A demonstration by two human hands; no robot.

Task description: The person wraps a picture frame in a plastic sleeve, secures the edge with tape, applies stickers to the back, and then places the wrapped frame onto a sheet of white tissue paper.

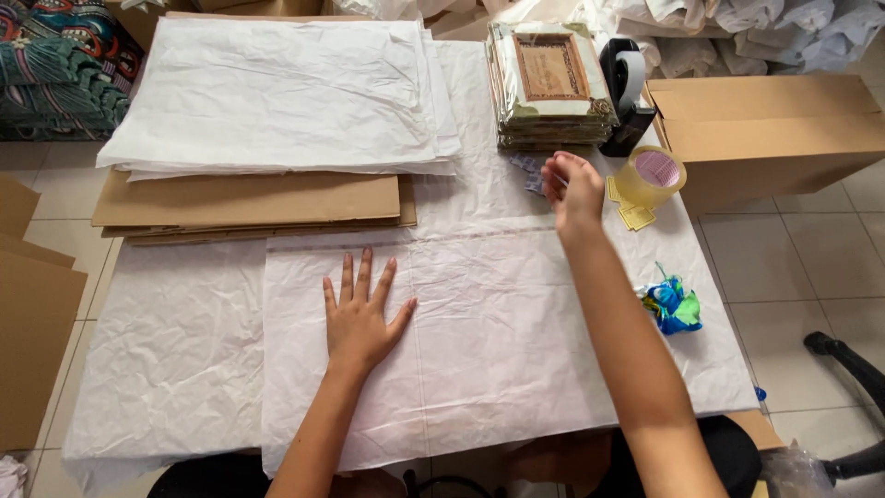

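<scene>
My left hand (361,312) lies flat with fingers spread on a sheet of white tissue paper (479,360) spread over the table. My right hand (572,189) is stretched forward, its fingers curled over small items just in front of a stack of framed pictures in clear wrapping (550,85). What the fingers pinch is hidden. A roll of clear tape (651,175) and small yellow tags (634,216) lie just right of that hand.
A pile of white paper sheets (286,92) rests on flat cardboard (249,205) at the back left. A black tape dispenser (627,92) and an open cardboard box (770,129) stand at the right. A crumpled blue-green wrapper (673,306) lies near the right edge.
</scene>
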